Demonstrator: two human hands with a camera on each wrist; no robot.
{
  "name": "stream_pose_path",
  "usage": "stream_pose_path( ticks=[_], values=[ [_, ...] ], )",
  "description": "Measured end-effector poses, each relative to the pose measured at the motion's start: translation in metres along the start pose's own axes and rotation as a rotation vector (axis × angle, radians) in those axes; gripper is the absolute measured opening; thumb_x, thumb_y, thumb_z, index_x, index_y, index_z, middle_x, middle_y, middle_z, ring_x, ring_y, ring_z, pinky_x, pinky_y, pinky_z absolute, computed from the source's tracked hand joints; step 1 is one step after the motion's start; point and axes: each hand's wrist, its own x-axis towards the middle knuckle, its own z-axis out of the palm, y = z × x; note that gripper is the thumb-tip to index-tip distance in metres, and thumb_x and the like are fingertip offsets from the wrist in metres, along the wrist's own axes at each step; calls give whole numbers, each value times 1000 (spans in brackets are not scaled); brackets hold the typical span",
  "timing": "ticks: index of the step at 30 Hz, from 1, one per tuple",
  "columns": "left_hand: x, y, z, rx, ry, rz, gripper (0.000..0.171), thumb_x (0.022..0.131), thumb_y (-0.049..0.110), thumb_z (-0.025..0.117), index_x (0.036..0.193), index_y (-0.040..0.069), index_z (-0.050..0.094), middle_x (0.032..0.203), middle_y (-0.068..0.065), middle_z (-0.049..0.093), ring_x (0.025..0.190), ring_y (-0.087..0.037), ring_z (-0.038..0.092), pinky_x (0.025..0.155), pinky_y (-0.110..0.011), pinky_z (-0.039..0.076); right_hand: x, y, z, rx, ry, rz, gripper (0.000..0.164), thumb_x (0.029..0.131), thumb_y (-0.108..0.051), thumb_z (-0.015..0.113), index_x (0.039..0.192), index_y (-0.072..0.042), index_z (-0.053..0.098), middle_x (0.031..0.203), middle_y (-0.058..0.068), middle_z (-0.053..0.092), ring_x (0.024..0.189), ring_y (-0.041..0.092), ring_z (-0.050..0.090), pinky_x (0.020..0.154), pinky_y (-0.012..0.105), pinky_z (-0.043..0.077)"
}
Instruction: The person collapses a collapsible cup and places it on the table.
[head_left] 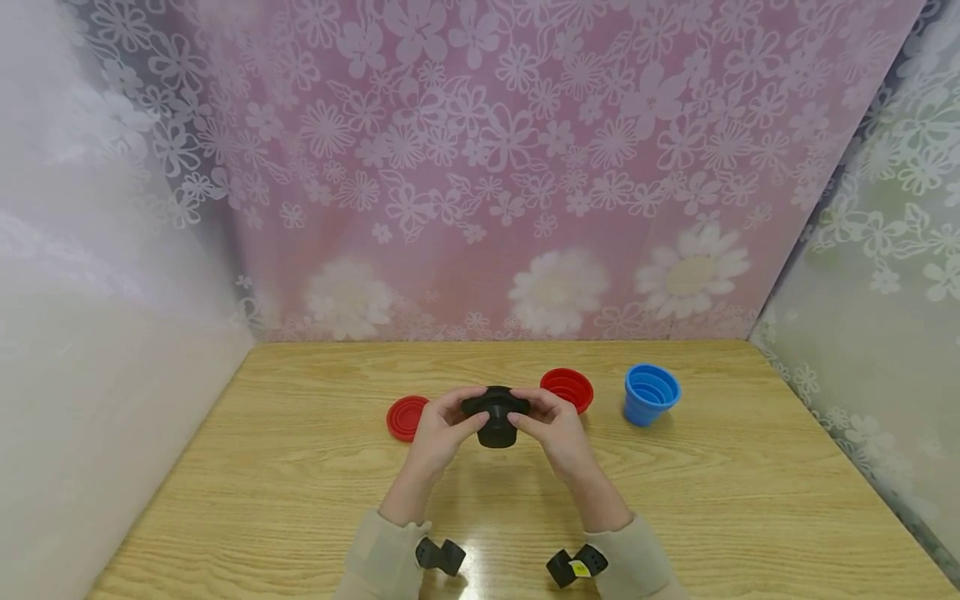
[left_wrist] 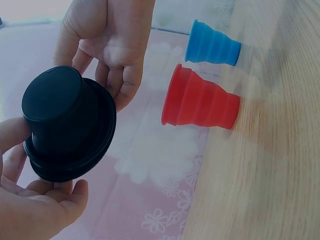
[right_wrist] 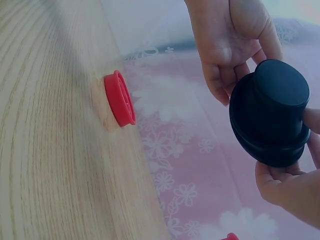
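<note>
Both hands hold a black collapsible cup (head_left: 497, 425) up in front of the body, above the wooden table. My left hand (head_left: 437, 433) pinches its left side between thumb and fingers. On the opposite side, my right hand (head_left: 555, 429) grips it the same way. The wrist views show the cup's flat round base (left_wrist: 52, 94) facing the person and a narrow part rising from a wide, folded rim (right_wrist: 242, 117). It looks partly collapsed.
A flattened red collapsible cup (head_left: 405, 419) lies behind the left hand. An extended red cup (head_left: 567, 390) stands behind the right hand, partly hidden by it. Farther right is an extended blue cup (head_left: 651, 396). Floral curtains surround the wooden table (head_left: 300, 483).
</note>
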Motion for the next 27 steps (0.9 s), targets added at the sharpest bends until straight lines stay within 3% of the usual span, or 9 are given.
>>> stream_pose_path(
  ticks=[11,19,27],
  values=[
    [-1,1,1,31,-14,13,29,81,-5,59,110,-6,56,105,-20,57,93,-25,55,80,-28,47,-1,-1,-1,-71,-43,6,34,80,5,60,112,12,51,107,24,53,93,28,56,80,30,47],
    [-7,21,6,82,-32,44,25,81,-11,55,106,-12,54,101,-22,57,90,-27,56,78,-27,48,-1,1,-2,-101,-76,-13,33,82,5,58,112,12,49,107,25,52,93,30,56,80,31,47],
    [-6,24,6,130,-39,52,25,82,-8,55,107,-11,55,103,-23,57,92,-29,56,76,-26,48,1,5,-4,-141,-94,-77,32,83,2,58,112,11,50,107,26,53,91,27,57,78,30,48]
  ],
)
